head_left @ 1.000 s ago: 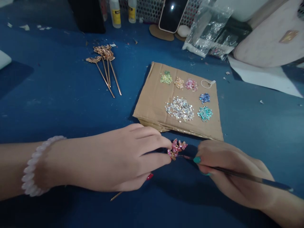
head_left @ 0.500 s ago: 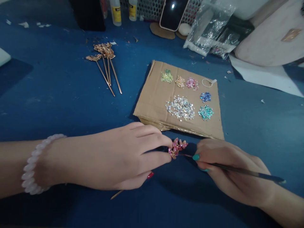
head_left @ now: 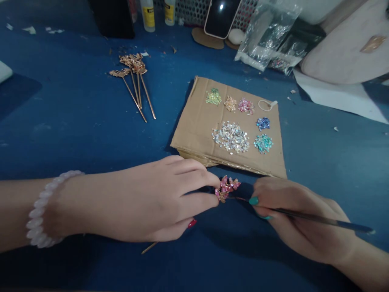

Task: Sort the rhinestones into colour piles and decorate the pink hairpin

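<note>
My left hand [head_left: 170, 198] pinches a gold hairpin with a pink-stoned head [head_left: 228, 187]; the hand covers most of its stem, and the stem's tip [head_left: 149, 247] shows below. In my right hand [head_left: 298, 219] is a thin dark brush-like tool [head_left: 328, 221], gripped like a pen. Its fine tip reaches the lower edge of the pink head; whether it touches cannot be made out. Just beyond both hands lies a cardboard piece [head_left: 194, 121] bearing small heaps of chips: white [head_left: 232, 138], teal [head_left: 263, 143], blue [head_left: 263, 123], pink [head_left: 246, 106], peach [head_left: 230, 104] and green [head_left: 213, 96].
Several gold hairpins [head_left: 138, 85] lie at the back left. Two yellow-labelled bottles [head_left: 148, 16], a phone [head_left: 221, 18] and clear plastic bags [head_left: 264, 38] stand or lie along the back. A white ring [head_left: 265, 106] rests on the cardboard. White paper [head_left: 340, 95] is at the right.
My right hand has shifted very slightly to the right, and the tool's rear end with it. My left hand and the hairpin stay almost in place.
</note>
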Demonstrator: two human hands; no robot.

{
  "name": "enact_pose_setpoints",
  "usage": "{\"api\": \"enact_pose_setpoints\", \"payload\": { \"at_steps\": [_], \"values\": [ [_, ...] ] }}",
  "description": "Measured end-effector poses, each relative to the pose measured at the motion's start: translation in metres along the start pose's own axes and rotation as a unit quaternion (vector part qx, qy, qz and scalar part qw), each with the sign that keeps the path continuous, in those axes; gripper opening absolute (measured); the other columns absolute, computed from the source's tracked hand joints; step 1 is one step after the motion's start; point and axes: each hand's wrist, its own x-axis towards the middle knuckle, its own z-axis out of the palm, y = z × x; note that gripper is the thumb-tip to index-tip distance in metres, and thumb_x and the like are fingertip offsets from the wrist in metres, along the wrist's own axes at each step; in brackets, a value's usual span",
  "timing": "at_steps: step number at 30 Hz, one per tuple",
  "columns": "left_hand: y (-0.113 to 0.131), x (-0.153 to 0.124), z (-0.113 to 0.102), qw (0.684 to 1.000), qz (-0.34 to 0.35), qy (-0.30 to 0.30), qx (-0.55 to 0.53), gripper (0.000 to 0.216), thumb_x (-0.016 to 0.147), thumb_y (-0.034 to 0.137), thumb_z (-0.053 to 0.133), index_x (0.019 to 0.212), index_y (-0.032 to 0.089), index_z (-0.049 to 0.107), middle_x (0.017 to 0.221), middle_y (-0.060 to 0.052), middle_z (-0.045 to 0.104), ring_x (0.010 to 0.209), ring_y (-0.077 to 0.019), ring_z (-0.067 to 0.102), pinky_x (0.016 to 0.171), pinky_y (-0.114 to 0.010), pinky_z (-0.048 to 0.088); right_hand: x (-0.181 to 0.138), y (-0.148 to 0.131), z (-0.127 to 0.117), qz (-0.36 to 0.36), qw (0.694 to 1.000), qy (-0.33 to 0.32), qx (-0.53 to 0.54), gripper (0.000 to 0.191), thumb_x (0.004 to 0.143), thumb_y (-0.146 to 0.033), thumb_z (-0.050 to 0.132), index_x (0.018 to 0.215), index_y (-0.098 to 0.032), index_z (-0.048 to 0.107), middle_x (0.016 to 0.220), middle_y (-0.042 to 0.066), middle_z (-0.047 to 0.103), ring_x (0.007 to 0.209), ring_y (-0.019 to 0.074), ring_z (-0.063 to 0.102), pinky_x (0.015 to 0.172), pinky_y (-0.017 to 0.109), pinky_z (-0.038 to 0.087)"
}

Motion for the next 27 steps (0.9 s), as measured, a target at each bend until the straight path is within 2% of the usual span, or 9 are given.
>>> {"api": "enact_pose_setpoints", "payload": {
  "at_steps": [6,17,23,27],
  "values": [
    [-0.001,-0.001,0.0,1.0,0.007,0.003,0.006,0.039,0.087,0.022,0.051,0.126,0.016,0.05,0.132,-0.011,0.048,0.12,-0.0267,0.043,0.099,-0.038,0.039,-0.005,0.002,0.004,-0.014,1.0,0.002,-0.025,0.008,0.088,-0.018,0.05,0.087,-0.025,0.053,0.067,0.0,0.064,0.066,0.0144,0.065,0.063,0.024,0.055],
    [-0.002,0.0,0.003,1.0,0.006,0.002,0.004,0.038,0.089,0.023,0.049,0.127,0.015,0.049,0.134,-0.012,0.046,0.12,-0.0269,0.042,0.099,-0.04,0.038,0.006,-0.001,-0.004,-0.025,0.999,-0.011,-0.036,0.015,0.085,-0.009,0.049,0.088,-0.024,0.049,0.065,0.0,0.064,0.062,0.0127,0.066,0.06,0.02,0.055],
    [-0.002,-0.001,0.003,1.0,0.013,0.012,0.007,0.039,0.089,0.024,0.052,0.126,0.015,0.05,0.133,-0.011,0.047,0.12,-0.0271,0.043,0.098,-0.04,0.039,0.004,-0.001,0.001,-0.019,0.998,0.006,-0.064,0.011,0.093,-0.022,0.041,0.084,-0.025,0.048,0.062,-0.003,0.062,0.059,0.0086,0.064,0.058,0.016,0.052],
    [-0.002,0.0,0.002,1.0,0.012,0.016,0.007,0.039,0.088,0.023,0.053,0.126,0.015,0.051,0.132,-0.011,0.048,0.119,-0.0273,0.044,0.097,-0.039,0.04,0.004,-0.001,0.001,-0.023,0.998,0.005,-0.067,0.014,0.094,-0.023,0.039,0.083,-0.024,0.047,0.062,-0.003,0.062,0.06,0.0075,0.064,0.059,0.015,0.051]
  ]
}}
